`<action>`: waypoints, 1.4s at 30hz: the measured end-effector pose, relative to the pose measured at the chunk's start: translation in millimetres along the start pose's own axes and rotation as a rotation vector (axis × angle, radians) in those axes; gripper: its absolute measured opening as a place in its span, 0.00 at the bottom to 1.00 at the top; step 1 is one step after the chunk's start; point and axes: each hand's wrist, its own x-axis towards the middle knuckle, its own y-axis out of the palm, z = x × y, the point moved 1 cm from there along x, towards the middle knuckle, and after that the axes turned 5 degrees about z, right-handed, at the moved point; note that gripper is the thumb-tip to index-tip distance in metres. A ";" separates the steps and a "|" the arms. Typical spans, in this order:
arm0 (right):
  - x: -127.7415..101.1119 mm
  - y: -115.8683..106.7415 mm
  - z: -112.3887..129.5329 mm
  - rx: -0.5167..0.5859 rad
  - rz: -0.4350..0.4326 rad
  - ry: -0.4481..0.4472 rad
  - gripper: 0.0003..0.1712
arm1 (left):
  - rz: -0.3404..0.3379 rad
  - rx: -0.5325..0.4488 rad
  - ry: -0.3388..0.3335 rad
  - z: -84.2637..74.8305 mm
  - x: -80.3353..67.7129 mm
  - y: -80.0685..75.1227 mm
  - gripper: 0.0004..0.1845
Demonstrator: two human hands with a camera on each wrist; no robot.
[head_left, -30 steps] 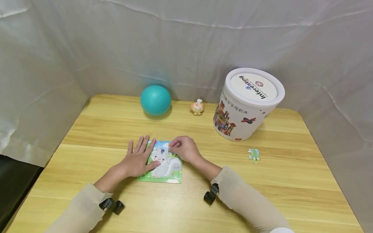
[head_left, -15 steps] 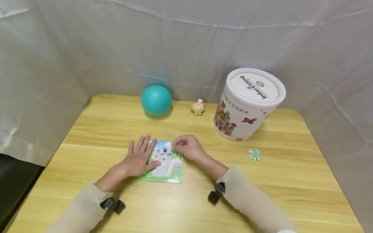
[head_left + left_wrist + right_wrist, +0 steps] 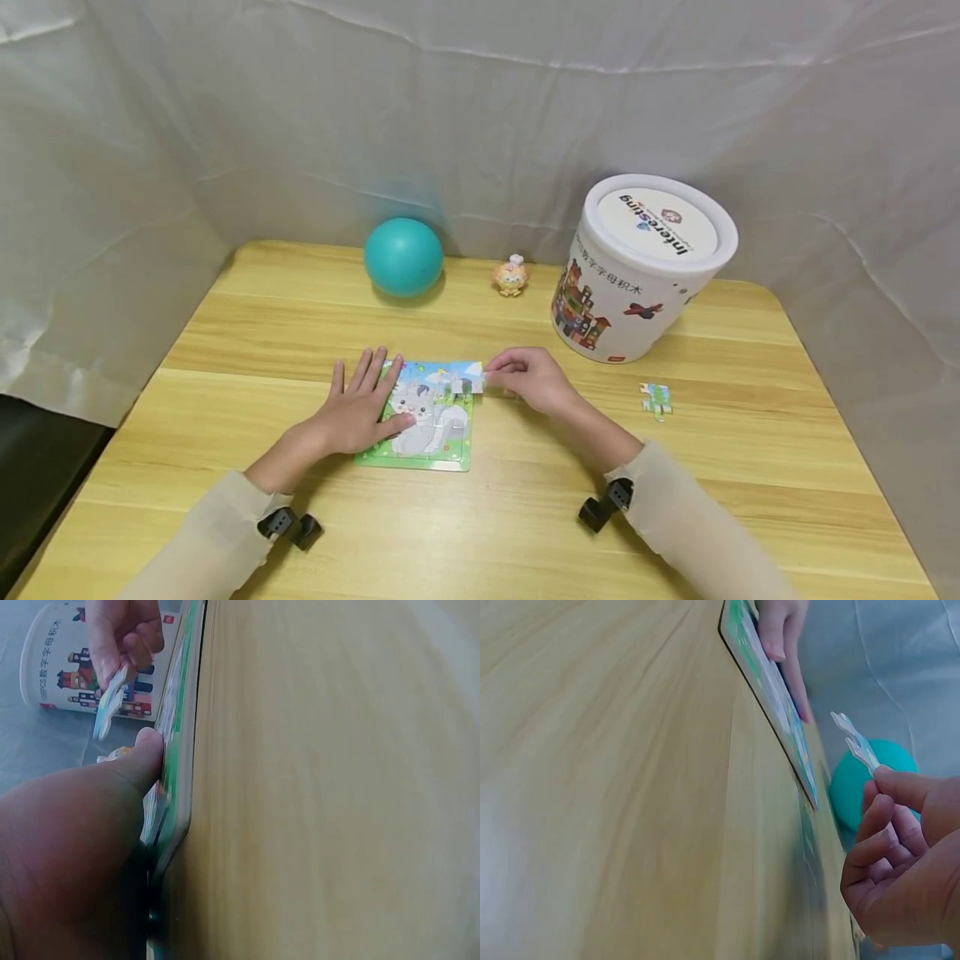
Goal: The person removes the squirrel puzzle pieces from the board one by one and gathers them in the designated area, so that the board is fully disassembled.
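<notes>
A small jigsaw puzzle (image 3: pixel 431 446) with a grey cartoon animal on a green and blue scene lies on the table. My left hand (image 3: pixel 358 421) rests on its left side, fingers spread and thumb across the picture. Between thumb and fingertips, my right hand (image 3: pixel 531 382) pinches a puzzle piece (image 3: pixel 467 378) by its right edge. In the head view this piece overlaps the puzzle's upper right corner. From the right wrist the same piece (image 3: pixel 857 746) shows raised off the board, its knobs pointing away from the hand.
To the right lie joined loose puzzle pieces (image 3: pixel 657 400). A white lidded bucket (image 3: pixel 637 275) printed with blocks stands at the back right. A teal ball (image 3: pixel 403 257) and a small orange figurine (image 3: pixel 511 276) sit along the back edge, before a grey cloth (image 3: pixel 480 125).
My right hand has lifted the puzzle piece out of the puzzle's top area and carried it to the right. The left hand has stayed in place.
</notes>
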 end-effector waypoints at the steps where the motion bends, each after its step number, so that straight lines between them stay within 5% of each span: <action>1: -2.6 -4.1 -1.5 0.000 -0.005 0.006 0.06 | 0.000 0.002 0.001 1.0 0.4 1.0 0.50; 23: -68.2 -104.7 -40.9 -0.074 -0.098 0.155 0.16 | 0.015 0.013 -0.007 -0.4 -1.4 -1.0 0.50; 42: -99.7 -149.4 -63.7 -0.200 -0.172 0.199 0.18 | -0.014 -0.040 0.036 -0.6 -1.3 -1.5 0.51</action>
